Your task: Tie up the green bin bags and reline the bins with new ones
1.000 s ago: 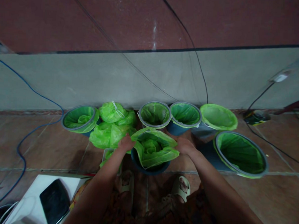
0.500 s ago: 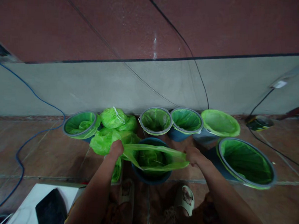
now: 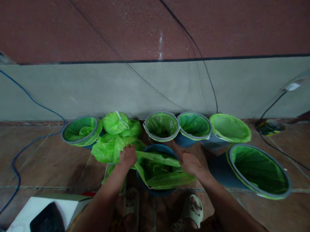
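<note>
A blue bin (image 3: 156, 192) stands on the floor between my hands, with a thin green bin liner (image 3: 167, 179) spread across its mouth. My left hand (image 3: 128, 156) is closed on the liner's left edge, beside the bin's rim. At the right rim, my right hand (image 3: 190, 162) has the liner's back edge pinched near the thumb, while some fingers reach forward and are blurred. The liner's front part droops into the bin, and one loose corner lies near my right wrist. Several tied green bags (image 3: 106, 148) are heaped just beyond my left hand.
Lined bins stand along the wall: one at the left (image 3: 79, 143), a dark one (image 3: 161, 140), a blue one (image 3: 187, 140) and a pale one (image 3: 212, 143). A large lined bin (image 3: 224, 170) is at my right. A blue cable (image 3: 19, 175) and white box (image 3: 24, 213) lie left.
Both hands have moved inward, toward the bin's rim. The liner, stretched between them before, now sags at the front, its right corner hanging loose.
</note>
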Demonstrator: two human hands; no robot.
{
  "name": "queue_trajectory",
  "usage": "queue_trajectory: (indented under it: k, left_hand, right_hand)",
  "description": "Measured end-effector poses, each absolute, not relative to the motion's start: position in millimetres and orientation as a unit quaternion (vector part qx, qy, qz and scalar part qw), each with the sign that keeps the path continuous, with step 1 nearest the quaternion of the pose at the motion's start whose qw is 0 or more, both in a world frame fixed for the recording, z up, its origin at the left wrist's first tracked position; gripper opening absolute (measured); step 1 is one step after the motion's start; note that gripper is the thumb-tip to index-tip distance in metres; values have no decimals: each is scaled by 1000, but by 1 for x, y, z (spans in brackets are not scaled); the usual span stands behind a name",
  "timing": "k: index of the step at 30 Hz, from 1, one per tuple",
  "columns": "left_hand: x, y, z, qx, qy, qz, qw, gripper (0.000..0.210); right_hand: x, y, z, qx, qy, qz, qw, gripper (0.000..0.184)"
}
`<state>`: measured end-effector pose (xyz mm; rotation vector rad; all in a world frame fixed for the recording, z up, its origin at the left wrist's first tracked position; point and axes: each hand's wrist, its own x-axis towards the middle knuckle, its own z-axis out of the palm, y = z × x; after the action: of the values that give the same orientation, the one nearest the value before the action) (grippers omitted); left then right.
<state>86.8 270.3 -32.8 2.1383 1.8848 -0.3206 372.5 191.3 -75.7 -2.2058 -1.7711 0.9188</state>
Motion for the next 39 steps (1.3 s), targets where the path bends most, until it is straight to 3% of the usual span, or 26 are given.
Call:
queue_trajectory:
  k: [2,4,12,17,20,23,32,39]
  left_hand:
    - [102,262,-30,790,592,-49,149,52]
    - [117,254,-31,830,526,-5,186,49]
    - [158,255,-54,858,456,75,226,36]
    - [169,261,-69,850,473,64,222,35]
    - [173,263,-74,849,477,55,223,34]
    - [174,266,-76,846,483,43,222,36]
    - [168,271,-71,854,469,-3,226,48]
    - [173,263,-67,866,462,-42,186,24]
  right_hand:
    - [360,196,-69,-712,-640,285,45,36]
    - [349,199,-65,-694,-665,275,27,42]
    - [323,212,-81,-700,-663,264,-13,45]
    - [319,211,-86,-700,-663,257,-67,38]
    - [322,209,-88,-694,-670,253,-71,43]
    - [325,210,-88,-697,-673,245,-42,51]
    - [328,208,-82,-672,-699,212,124,48]
    - [330,211,-86,-676,-691,213,142,42]
